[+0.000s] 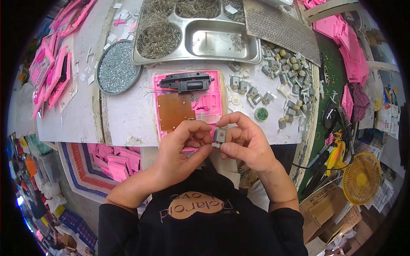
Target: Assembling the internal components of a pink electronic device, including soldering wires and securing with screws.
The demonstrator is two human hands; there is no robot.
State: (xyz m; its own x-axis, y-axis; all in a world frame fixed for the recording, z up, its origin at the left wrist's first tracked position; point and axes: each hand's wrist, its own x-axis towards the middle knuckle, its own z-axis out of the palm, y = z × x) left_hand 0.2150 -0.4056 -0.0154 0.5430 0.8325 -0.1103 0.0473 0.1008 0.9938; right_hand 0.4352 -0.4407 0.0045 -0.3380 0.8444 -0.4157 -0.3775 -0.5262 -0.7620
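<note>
Your right hand (250, 145) pinching small grey motor (220, 135) at near right corner of pink casing (215, 90); your left hand (181, 145) curled close beside motor, grip cannot be told. In casing: brown board (174, 111), black unit (188, 84) behind. Right of casing: loose motors (292, 72) on bench (124, 121). Beyond casing: steel tray (209, 37).

The left hand (181, 145) hides part of the lower edge of the pink plastic casing (209, 100); near its lower right corner, the right hand (248, 145) partly covers a small grey motor (220, 135). Above the casing, the steel compartment tray (211, 45) runs out of view.
</note>
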